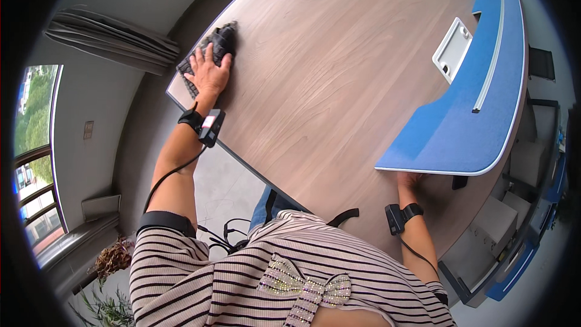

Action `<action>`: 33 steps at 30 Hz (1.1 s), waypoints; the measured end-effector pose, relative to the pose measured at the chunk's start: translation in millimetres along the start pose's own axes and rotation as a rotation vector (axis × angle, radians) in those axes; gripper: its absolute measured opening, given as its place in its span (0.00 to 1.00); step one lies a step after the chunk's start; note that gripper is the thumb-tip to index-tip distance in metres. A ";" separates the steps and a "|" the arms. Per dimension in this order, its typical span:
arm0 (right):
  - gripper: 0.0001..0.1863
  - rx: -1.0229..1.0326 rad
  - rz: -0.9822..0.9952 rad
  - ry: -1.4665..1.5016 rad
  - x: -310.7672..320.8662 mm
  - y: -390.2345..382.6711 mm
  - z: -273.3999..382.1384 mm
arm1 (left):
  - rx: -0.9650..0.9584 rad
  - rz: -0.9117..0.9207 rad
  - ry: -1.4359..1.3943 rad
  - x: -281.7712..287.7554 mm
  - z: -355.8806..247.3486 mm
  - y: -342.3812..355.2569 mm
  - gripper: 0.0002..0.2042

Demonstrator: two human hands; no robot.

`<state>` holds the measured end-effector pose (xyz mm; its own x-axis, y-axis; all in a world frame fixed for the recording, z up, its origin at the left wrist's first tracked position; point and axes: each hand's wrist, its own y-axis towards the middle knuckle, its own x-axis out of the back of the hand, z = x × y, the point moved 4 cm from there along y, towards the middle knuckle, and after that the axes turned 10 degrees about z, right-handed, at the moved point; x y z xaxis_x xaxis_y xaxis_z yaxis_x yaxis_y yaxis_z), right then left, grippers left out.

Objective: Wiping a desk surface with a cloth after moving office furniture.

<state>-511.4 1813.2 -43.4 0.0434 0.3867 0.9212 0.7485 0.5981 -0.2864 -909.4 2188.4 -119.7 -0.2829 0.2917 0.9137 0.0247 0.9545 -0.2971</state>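
My left hand lies with its fingers spread on a dark checkered cloth, pressing it on the wood-grain table near the left edge. The cloth is bunched up at its far end. At the right, my right hand reaches beneath the lower edge of a blue partition panel. The panel hides its fingers, so their hold does not show. Each wrist wears a small black device with a cable.
A white-framed socket box sits in the tabletop beside the panel. Grey chairs and desks stand beyond the right edge. To the left are a gathered curtain, a window and plants. Black cables hang near my waist.
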 end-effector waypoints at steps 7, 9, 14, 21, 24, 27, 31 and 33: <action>0.25 -0.015 -0.360 0.011 30.9 2.0 11.3 | 0.326 0.044 -0.070 -8.4 12.7 -24.9 0.30; 0.28 -0.058 -0.392 -0.055 28.0 1.9 4.7 | 0.211 0.114 -0.053 -25.4 -13.6 -55.4 0.30; 0.28 -0.260 -0.201 0.017 32.2 41.1 7.1 | -0.217 0.320 -0.071 -46.4 -94.9 -154.9 0.30; 0.21 -0.111 -0.177 0.056 24.9 69.9 6.8 | -0.603 0.689 -0.262 -81.9 -182.1 -229.3 0.29; 0.19 0.171 0.063 0.292 11.5 63.3 -1.7 | -0.577 0.662 -0.523 -81.0 -179.8 -188.8 0.25; 0.16 0.278 0.223 0.699 -7.6 40.2 12.6 | -0.520 0.200 -0.247 -83.9 -161.2 -152.3 0.24; 0.16 -0.102 0.762 1.085 3.9 18.4 100.2 | -0.563 0.604 -0.229 -97.9 -177.0 -152.0 0.15; 0.16 -0.093 0.653 1.060 11.7 35.3 108.7 | -0.639 0.780 -0.601 -92.7 -199.1 -161.8 0.12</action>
<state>-556.3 1915.1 -71.4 0.9034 -0.1894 0.3847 0.4284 0.4386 -0.7900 -696.2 2019.2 -101.1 -0.3816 0.8984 0.2172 0.8199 0.4375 -0.3691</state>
